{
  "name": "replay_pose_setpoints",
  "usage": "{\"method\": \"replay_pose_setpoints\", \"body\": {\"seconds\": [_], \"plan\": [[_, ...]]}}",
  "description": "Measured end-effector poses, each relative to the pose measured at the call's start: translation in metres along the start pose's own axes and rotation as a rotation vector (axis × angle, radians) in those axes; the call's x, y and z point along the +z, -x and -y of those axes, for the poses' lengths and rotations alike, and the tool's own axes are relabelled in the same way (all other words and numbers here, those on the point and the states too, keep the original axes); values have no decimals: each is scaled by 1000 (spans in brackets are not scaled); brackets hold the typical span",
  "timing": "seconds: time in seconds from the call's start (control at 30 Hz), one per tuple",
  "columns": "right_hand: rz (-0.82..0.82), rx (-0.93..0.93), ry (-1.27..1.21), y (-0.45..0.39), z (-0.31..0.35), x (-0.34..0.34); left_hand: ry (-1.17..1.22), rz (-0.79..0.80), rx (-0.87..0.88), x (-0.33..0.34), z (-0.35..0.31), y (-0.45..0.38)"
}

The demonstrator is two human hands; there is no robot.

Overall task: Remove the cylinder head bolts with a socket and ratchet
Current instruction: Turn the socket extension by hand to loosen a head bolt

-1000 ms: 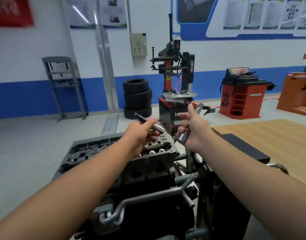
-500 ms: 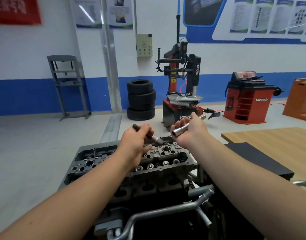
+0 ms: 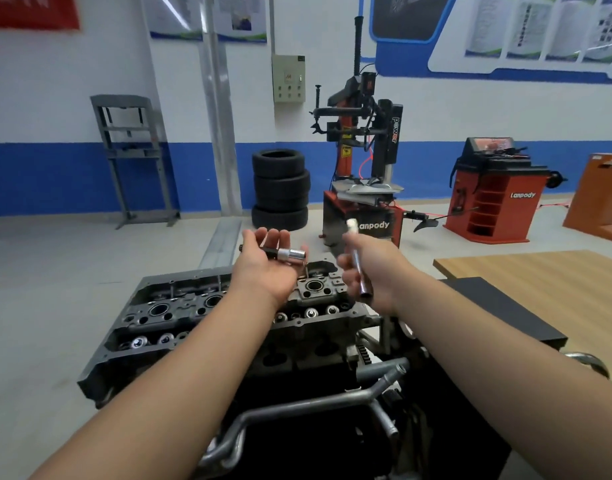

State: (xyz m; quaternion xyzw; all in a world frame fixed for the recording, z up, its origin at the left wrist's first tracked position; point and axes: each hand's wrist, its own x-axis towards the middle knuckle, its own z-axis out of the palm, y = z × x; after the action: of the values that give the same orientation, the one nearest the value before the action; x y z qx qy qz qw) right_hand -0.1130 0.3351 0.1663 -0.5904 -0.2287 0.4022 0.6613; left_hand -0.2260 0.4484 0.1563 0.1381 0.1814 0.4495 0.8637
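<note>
Above a dark cast-metal cylinder head (image 3: 228, 306), the left hand (image 3: 266, 268) lies palm-up, fingers relaxed, cradling a chrome-and-black socket piece (image 3: 284, 253). The blurred right hand (image 3: 374, 271) seemingly grips a long chrome socket (image 3: 360, 268).

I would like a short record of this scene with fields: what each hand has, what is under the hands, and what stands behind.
left hand: palm up, fingers relaxed, a short black and silver tool piece lies across it
right hand: grips a long silver socket, held steeply tilted
under the hands: cylinder head on the engine, no tool on it
behind: stack of tyres, tyre changer, red wheel balancer
right side: wooden table
</note>
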Motion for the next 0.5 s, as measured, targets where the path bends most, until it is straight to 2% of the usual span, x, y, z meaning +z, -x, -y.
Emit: {"method": "replay_pose_setpoints", "body": {"seconds": [0.07,0.2,0.4,0.5], "plan": [[105,-157,397,7,-3,-3,39,-21,9,6,-3,3],[270,-322,710,19,-2,-7,86,-26,9,12,-7,7],[332,-484,880,32,-2,0,68,-56,-34,3,-13,16],[364,-487,944,33,1,6,105,-49,-38,1,-15,23]]}}
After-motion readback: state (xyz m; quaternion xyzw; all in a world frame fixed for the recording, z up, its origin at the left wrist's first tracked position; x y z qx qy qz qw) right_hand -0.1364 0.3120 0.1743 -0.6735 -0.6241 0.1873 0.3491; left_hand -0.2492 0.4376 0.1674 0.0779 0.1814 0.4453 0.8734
